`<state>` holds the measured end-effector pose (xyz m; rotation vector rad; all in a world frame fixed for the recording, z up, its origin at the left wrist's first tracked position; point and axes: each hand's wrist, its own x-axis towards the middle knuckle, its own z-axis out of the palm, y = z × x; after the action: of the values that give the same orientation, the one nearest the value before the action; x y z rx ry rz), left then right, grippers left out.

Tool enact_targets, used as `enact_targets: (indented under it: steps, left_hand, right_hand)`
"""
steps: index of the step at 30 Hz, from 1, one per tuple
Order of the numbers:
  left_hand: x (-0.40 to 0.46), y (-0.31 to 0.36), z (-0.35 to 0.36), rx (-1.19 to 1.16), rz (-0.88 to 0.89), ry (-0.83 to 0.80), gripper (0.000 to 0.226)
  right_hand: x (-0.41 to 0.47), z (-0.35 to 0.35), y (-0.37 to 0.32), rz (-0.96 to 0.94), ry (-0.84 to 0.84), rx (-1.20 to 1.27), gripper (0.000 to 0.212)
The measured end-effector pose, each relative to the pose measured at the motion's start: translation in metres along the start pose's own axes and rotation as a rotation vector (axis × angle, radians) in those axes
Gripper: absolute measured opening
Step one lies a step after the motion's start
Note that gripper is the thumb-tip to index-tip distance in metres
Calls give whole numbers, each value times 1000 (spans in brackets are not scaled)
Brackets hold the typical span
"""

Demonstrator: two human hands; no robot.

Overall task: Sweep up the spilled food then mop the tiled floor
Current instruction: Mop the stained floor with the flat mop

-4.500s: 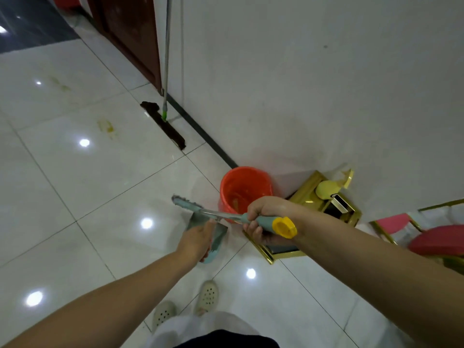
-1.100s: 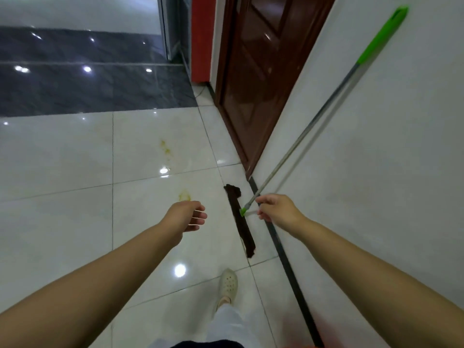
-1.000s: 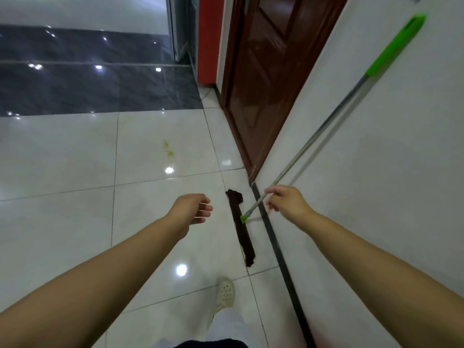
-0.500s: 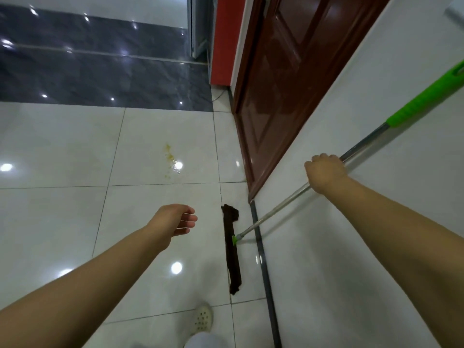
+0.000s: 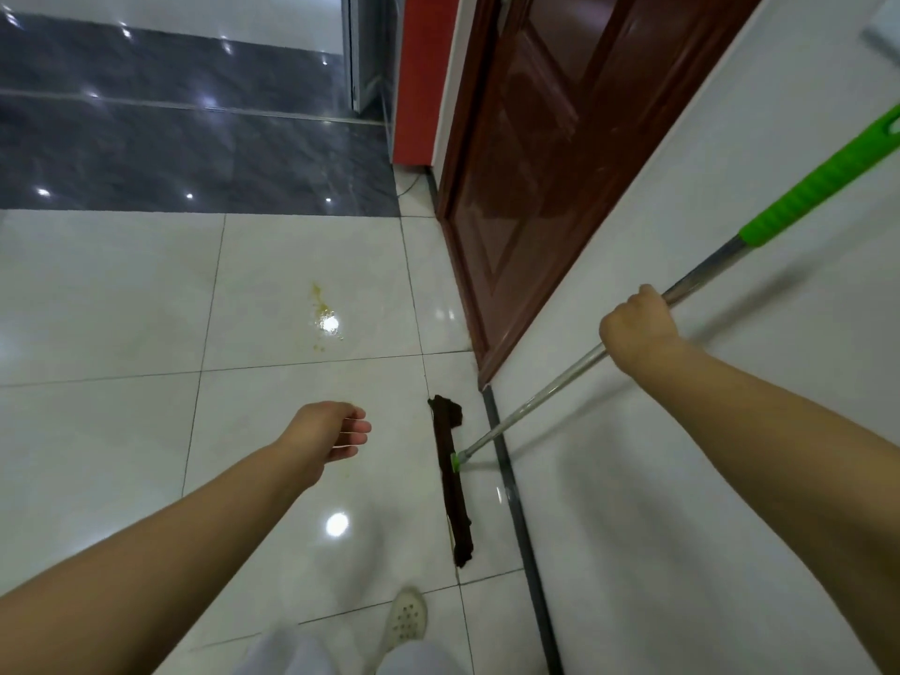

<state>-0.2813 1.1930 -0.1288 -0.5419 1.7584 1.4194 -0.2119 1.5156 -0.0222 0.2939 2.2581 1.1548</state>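
Right hand (image 5: pixel 639 324) fisted round the mop pole (image 5: pixel 545 394), left hand (image 5: pixel 331 431) loosely curled and empty; yellow spill (image 5: pixel 324 316) at twelve o'clock from it, mop head (image 5: pixel 453 479) lengthwise along the wall.

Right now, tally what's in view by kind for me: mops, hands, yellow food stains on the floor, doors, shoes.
Mops: 1, the mop, pole gripped by the right hand
Hands: 2, the left hand holds nothing
Yellow stains: 1, the food stain on the white tile
Doors: 1, the brown door
Shoes: 1, the white shoe
Total: 6
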Motion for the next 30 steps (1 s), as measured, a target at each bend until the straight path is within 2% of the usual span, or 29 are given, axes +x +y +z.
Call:
enact_targets:
  steps: [5,11,15,19,21,23,27,30]
  left_hand:
    - [-10,0,-42,71,47,-93,19]
    - [-17,-7,-112,113,81,-156,20]
    - [-16,-24,-157,122,17,-171,23]
    - [-8,-46,-194,97,-82,-137,22]
    - [-5,-56,-207,74,-112,-121,23]
    - [-4,-63,-216,69,-129,-114,25]
    - [-12,-76,-224,116,-172,-127,33]
    - [-20,-92,-223,148,-200,-197,39]
  right_hand:
    - [-43,-57,-9,80,18,24,16]
    - [-98,-133,-35,180,-51,-2,11]
    - [-130,-176,-54,240,-125,6,17]
    - [-156,-202,-70,303,-189,133,24]
    - [-165,-208,-82,322,-203,209,12]
    - [-174,-211,-98,317,-224,268,7]
    - [-190,-215,-139,251,-294,349,19]
    - [-200,-215,-175,180,-340,401,23]
